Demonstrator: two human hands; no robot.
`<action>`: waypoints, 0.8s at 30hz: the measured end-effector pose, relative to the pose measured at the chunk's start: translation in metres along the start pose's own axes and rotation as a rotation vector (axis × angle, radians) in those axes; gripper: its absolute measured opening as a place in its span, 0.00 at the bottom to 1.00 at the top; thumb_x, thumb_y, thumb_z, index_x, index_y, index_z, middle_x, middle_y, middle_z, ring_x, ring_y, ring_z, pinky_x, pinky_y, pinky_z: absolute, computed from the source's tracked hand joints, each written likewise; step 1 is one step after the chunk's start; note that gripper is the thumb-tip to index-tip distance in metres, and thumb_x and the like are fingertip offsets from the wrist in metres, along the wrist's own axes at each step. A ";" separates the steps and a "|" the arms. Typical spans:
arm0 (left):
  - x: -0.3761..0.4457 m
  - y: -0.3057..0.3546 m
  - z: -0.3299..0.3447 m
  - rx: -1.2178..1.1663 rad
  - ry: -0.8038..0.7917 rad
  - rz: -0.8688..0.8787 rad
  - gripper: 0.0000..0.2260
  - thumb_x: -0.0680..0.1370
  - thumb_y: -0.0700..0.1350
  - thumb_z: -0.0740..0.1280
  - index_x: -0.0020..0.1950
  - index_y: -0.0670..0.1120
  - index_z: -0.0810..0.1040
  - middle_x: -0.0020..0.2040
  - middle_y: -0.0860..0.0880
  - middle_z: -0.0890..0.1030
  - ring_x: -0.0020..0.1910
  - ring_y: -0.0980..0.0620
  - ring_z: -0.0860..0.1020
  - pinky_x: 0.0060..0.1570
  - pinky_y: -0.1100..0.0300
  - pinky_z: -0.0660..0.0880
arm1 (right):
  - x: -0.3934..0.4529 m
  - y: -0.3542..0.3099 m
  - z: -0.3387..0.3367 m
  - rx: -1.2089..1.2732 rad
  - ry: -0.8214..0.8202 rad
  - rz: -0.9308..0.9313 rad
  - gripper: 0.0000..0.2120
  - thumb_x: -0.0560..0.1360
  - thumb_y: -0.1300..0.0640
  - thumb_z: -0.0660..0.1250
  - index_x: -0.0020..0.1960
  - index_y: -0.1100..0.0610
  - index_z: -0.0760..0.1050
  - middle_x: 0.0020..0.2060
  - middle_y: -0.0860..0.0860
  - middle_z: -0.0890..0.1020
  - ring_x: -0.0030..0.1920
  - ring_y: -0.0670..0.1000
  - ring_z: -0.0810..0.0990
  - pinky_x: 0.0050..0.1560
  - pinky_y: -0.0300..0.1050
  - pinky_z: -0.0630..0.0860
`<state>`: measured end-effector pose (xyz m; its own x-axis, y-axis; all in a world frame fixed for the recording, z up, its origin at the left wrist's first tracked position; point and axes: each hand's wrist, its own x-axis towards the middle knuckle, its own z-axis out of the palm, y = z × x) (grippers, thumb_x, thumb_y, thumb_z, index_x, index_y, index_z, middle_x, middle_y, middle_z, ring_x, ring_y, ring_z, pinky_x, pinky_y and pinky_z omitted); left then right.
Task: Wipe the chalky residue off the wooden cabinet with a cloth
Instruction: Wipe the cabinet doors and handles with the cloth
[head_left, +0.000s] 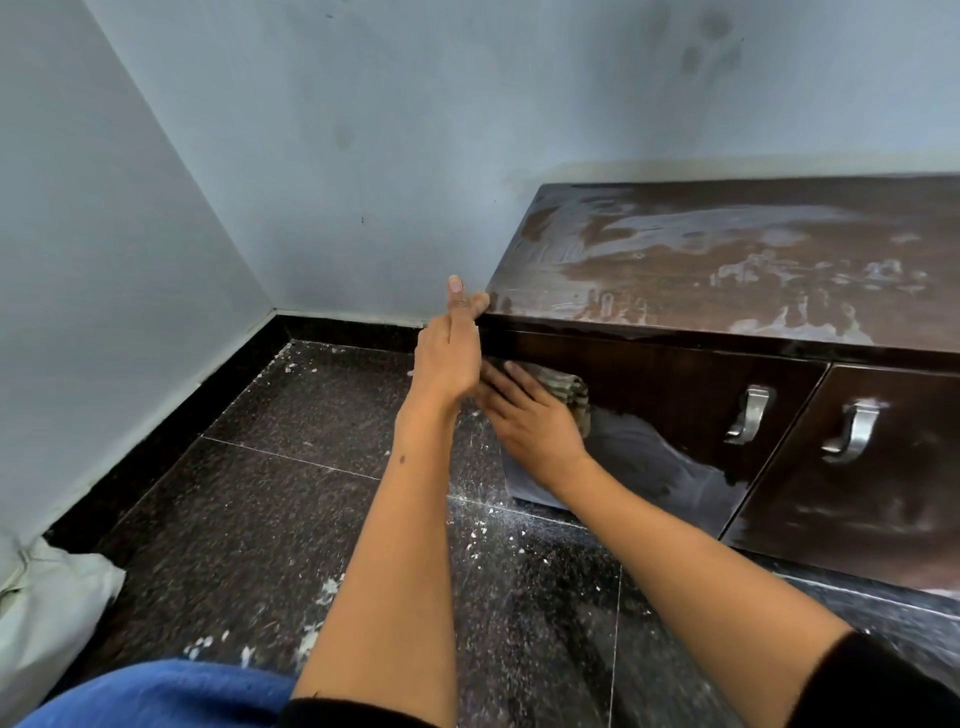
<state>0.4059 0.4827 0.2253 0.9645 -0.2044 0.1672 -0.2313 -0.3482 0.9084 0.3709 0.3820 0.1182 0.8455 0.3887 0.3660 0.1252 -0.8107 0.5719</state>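
Head view, items as I log them from my remote seat:

1. Cabinet (727, 270): dark wood, low, against the wall; top streaked with white residue (691, 228), more smeared on the left door (654, 457).
2. Cloth (569, 392): folded pad, flat against the upper left door, under and just beyond my right fingertips.
3. Right hand (530, 421): fingers straight, pressing the cloth to the door, not curled round it.
4. Left hand (449, 358): fingers extended, tips touching the cabinet's top left corner, holding nothing.
5. Two metal handles (748, 415), well right of the cloth.
6. Floor (291, 519): dark tile, white flecks scattered.

Risks, as I judge them: a flat press may let the cloth slip out and drop; a loaded cloth could smear chalk onto wiped wood; a long stroke right could snag a handle.
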 end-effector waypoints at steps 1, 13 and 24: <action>-0.001 0.001 0.000 0.042 0.008 0.023 0.28 0.82 0.58 0.42 0.65 0.46 0.75 0.66 0.49 0.75 0.69 0.52 0.68 0.65 0.63 0.58 | -0.006 -0.003 0.005 -0.009 -0.088 -0.061 0.28 0.77 0.56 0.42 0.76 0.58 0.48 0.77 0.49 0.48 0.72 0.53 0.33 0.71 0.54 0.32; 0.019 0.010 -0.002 1.042 -0.288 0.446 0.26 0.82 0.53 0.49 0.76 0.40 0.53 0.77 0.42 0.54 0.76 0.47 0.52 0.74 0.55 0.47 | -0.033 0.022 0.008 0.044 0.209 0.110 0.23 0.75 0.60 0.50 0.67 0.54 0.72 0.68 0.47 0.72 0.69 0.50 0.68 0.71 0.51 0.61; 0.025 0.013 0.023 1.092 -0.325 0.577 0.31 0.81 0.58 0.50 0.77 0.40 0.50 0.77 0.42 0.53 0.76 0.46 0.50 0.74 0.55 0.45 | -0.064 0.035 0.015 0.084 0.330 0.196 0.18 0.79 0.62 0.54 0.65 0.58 0.73 0.66 0.50 0.74 0.67 0.54 0.71 0.69 0.54 0.64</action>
<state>0.4241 0.4523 0.2322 0.6502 -0.7358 0.1890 -0.7374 -0.6711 -0.0760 0.3288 0.3219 0.1034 0.6474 0.3313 0.6864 0.0312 -0.9114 0.4104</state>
